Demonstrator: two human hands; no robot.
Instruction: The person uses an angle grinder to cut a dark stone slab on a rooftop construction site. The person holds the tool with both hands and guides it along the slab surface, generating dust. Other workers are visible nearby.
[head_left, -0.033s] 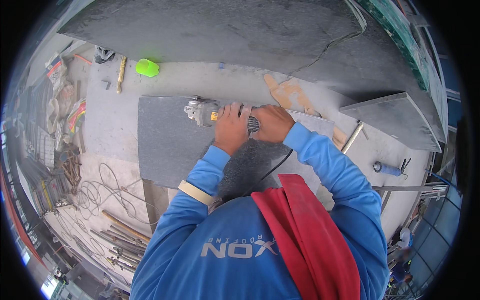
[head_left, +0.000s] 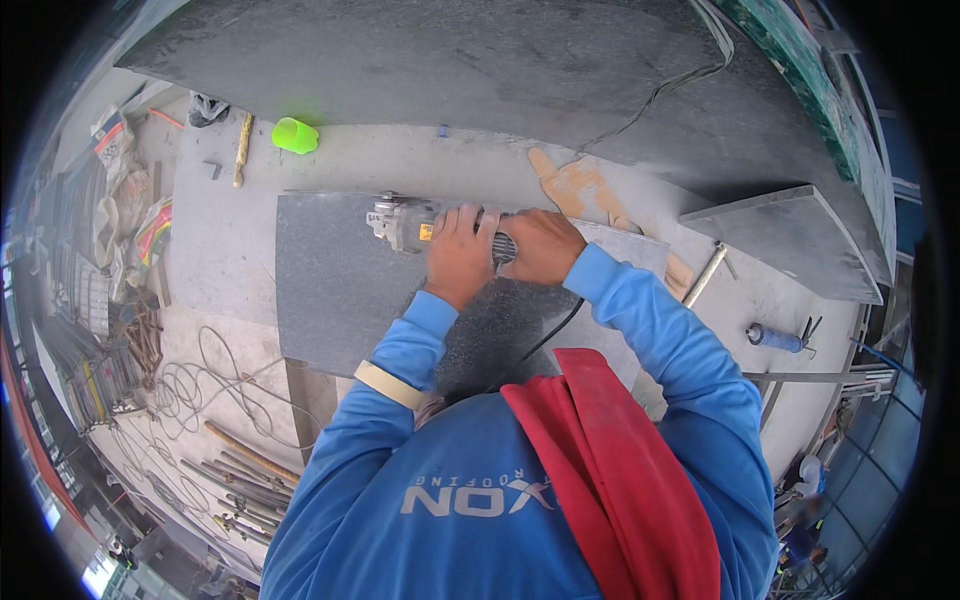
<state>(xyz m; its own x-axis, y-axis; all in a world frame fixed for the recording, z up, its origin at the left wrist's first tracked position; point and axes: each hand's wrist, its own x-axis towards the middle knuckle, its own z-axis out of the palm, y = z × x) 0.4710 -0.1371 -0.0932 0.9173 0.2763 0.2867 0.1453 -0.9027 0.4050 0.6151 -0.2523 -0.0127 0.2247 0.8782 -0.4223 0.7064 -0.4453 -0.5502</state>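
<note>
A grey angle grinder (head_left: 403, 222) lies along the far edge of a dark grey stone slab (head_left: 330, 285), its head pointing left. My left hand (head_left: 458, 255) grips the grinder's body. My right hand (head_left: 540, 245) closes around its rear handle, right beside the left hand. The grinder's black cord (head_left: 535, 348) trails back toward me over the slab. Both arms are in blue sleeves, and a red cloth hangs over my right shoulder. I cannot see the disc itself.
A green cup (head_left: 295, 135) and a wooden-handled tool (head_left: 241, 148) lie at the far left. Large grey slabs (head_left: 450, 60) lean behind, and a smaller one (head_left: 790, 240) is on the right. A blue tube (head_left: 775, 338), a metal pipe (head_left: 705, 275), coiled wire (head_left: 200, 380) and rods (head_left: 240, 475) lie around.
</note>
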